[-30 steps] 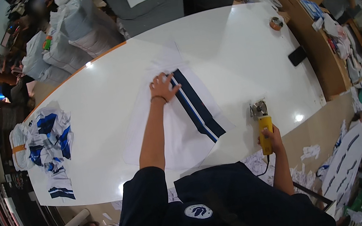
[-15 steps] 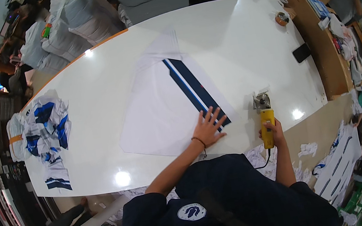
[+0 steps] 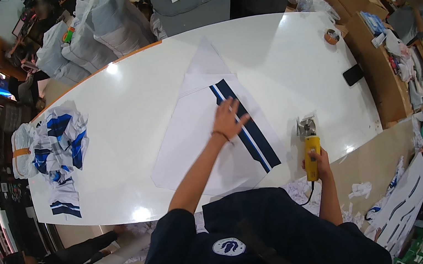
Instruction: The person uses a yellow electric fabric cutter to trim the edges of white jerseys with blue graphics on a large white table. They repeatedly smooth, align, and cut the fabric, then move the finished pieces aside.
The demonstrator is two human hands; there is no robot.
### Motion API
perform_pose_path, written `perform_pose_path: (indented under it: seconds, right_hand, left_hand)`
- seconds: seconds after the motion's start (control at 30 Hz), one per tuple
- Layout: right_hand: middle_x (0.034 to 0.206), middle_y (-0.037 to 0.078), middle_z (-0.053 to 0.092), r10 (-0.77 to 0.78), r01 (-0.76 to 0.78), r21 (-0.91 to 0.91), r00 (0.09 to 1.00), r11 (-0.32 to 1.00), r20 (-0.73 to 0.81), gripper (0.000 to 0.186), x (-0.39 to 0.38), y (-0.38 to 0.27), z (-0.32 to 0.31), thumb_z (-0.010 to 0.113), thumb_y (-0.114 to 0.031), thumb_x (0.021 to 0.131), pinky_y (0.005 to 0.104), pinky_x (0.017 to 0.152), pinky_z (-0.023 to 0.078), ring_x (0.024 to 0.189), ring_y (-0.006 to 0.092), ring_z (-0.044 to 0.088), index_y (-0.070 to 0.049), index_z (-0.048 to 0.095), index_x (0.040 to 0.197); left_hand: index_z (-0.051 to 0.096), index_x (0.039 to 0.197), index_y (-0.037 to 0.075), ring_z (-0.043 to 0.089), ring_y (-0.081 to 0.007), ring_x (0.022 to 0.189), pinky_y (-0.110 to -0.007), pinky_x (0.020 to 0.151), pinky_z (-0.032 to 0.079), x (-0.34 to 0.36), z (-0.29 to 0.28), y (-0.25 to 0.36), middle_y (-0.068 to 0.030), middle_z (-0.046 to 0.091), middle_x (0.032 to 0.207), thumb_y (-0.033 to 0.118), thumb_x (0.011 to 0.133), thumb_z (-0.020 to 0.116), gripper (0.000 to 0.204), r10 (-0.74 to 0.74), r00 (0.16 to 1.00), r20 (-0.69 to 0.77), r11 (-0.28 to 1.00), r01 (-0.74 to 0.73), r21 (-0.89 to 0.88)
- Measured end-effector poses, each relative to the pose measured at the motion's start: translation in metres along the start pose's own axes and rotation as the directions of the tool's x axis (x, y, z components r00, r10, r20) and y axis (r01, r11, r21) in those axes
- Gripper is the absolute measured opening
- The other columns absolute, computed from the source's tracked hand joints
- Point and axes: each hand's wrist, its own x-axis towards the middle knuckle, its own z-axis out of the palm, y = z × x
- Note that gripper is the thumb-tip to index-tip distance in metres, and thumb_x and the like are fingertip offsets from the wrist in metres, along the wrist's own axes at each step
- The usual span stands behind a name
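Note:
My left hand (image 3: 228, 120) lies with fingers spread across the upper half of a navy strip (image 3: 252, 132) edged with a white and blue stripe. Under that strip spreads a large white sheet (image 3: 190, 141), roughly triangular, with its point toward the far side of the table. My right hand (image 3: 318, 163) grips the yellow body of an electric rotary cutter (image 3: 311, 151), to the right of the sheet and apart from it. The cutter's round metal head points away from me, and a dark cord runs from its near end.
The white table (image 3: 123, 105) carries a heap of white and blue fabric pieces (image 3: 59, 143) at left. Toward the right edge sit a roll of brown tape (image 3: 331, 37) and a black phone (image 3: 353, 74). Cardboard boxes (image 3: 372, 55) stand beyond that edge; stuffed white sacks (image 3: 109, 23) stand behind.
My left hand has slid from the near end of the navy strip toward its far half. The right hand keeps its grip on the cutter. The whole view has shifted slightly.

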Motion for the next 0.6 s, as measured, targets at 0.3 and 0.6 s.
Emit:
perform_pose_path:
  seconds: [0.3, 0.6]
  right_hand:
    - [0.076, 0.016, 0.063, 0.004, -0.003, 0.039, 1.0, 0.999, -0.01, 0.04, -0.002, -0.007, 0.004, 0.068, -0.018, 0.085, 0.0404, 0.052, 0.06, 0.06, 0.0275, 0.068, 0.0, 0.051, 0.116]
    - [0.083, 0.015, 0.063, 0.071, -0.071, 0.041, 0.997, 0.997, 0.009, 0.046, -0.005, -0.013, 0.002, 0.065, -0.011, 0.082, 0.0403, 0.054, 0.061, 0.062, 0.0275, 0.069, 0.003, 0.051, 0.124]
  left_hand:
    - [0.03, 0.16, 0.013, 0.009, -0.0323, 0.158, -0.059, 0.125, 0.01, 0.127, -0.064, -0.078, -0.0097, 0.017, 0.17, 0.078, 0.094, 0.039, 0.093, -0.232, 0.954, 0.189, 0.912, 0.146, 0.383]
    - [0.031, 0.161, 0.02, 0.009, -0.0323, 0.158, -0.062, 0.124, 0.009, 0.179, -0.082, -0.137, -0.0095, 0.016, 0.171, 0.071, 0.096, 0.042, 0.083, -0.369, 0.916, 0.157, 0.89, 0.3, 0.344]
